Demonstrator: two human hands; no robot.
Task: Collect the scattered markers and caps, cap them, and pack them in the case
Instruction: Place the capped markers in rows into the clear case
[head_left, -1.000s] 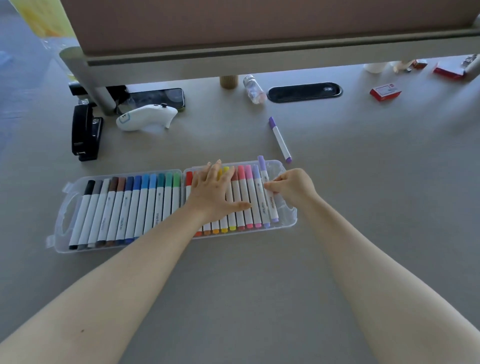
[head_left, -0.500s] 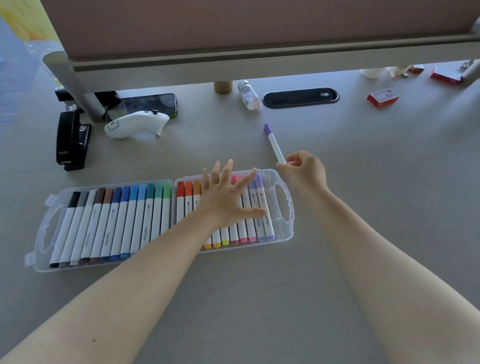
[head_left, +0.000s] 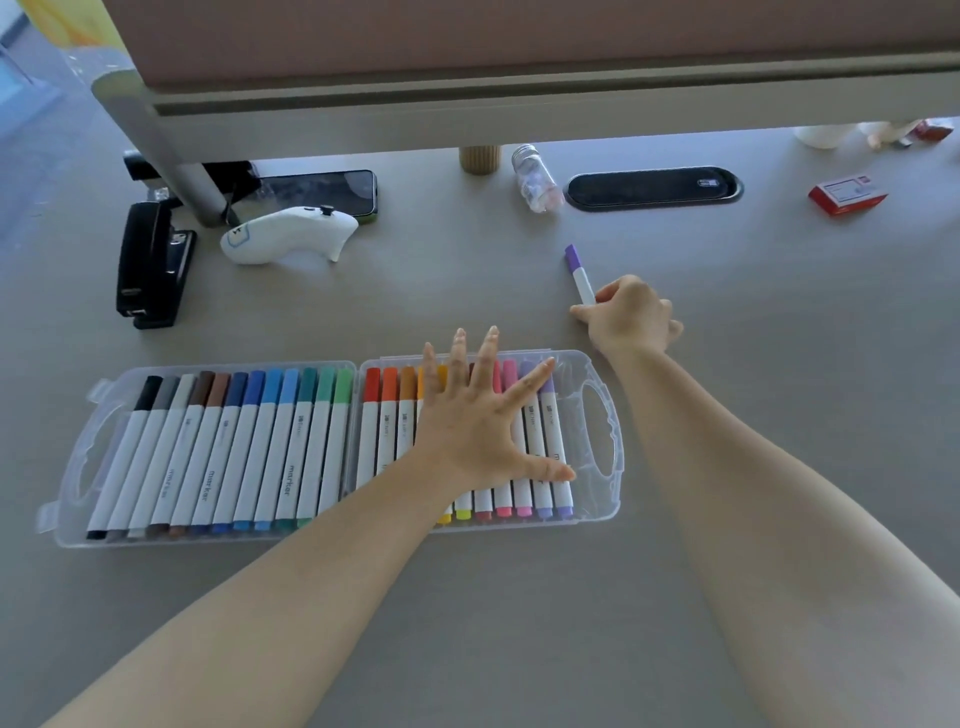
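Beyond the case (head_left: 597, 364), right hand (head_left: 631, 317) pinched last purple marker (head_left: 579, 273); left hand (head_left: 478, 415) lay spread over packed markers. Next: seat it in the end slot.

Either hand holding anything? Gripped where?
Right hand grips the purple marker by its lower barrel, cap end free. Left hand holds nothing, spread flat over the case.

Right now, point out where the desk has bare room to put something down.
Free: the wide stretch of desk on the near side of the marker case, between the forearms, and the patch right of the right hand, below the red box. Crowded: the far left by the stapler, controller and phone.
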